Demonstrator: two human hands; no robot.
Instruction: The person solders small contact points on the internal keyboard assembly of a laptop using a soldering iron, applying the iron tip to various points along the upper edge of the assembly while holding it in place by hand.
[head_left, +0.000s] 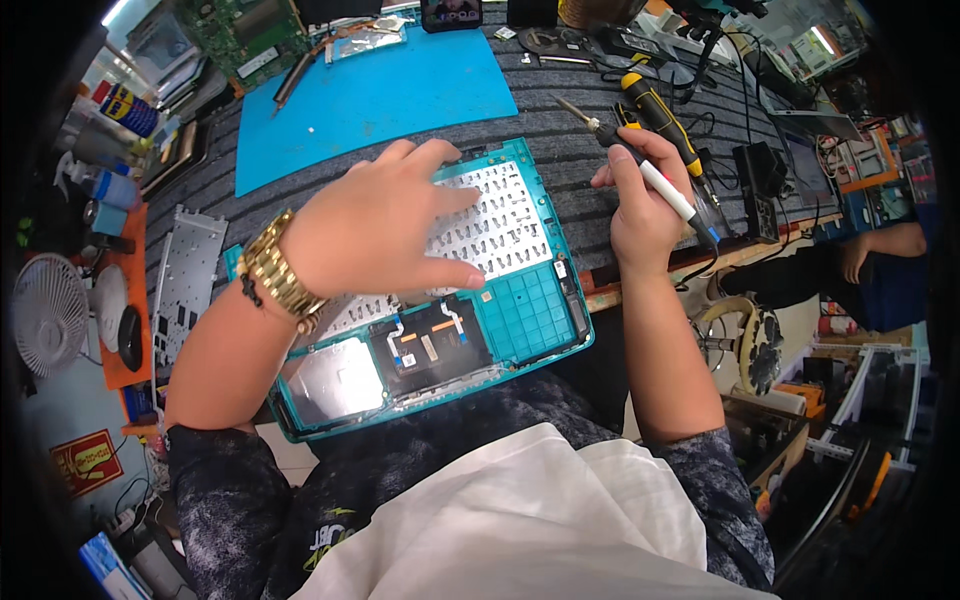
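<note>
Pressing one teal laptop shell [530,310], left hand [375,235]; right hand [640,205] holding one screwdriver [650,175].

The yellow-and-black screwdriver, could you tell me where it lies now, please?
The yellow-and-black screwdriver lies on the grey ribbed mat at upper right in the head view, just beyond the right hand.

From my remote seat I see both forearms bare below dark, grey-mottled sleeves pushed up to the elbows, a chunky gold link watch [272,272] with a thin dark bracelet beside it on the left wrist, and a white cloth [520,520] draped over dark patterned trousers
</note>
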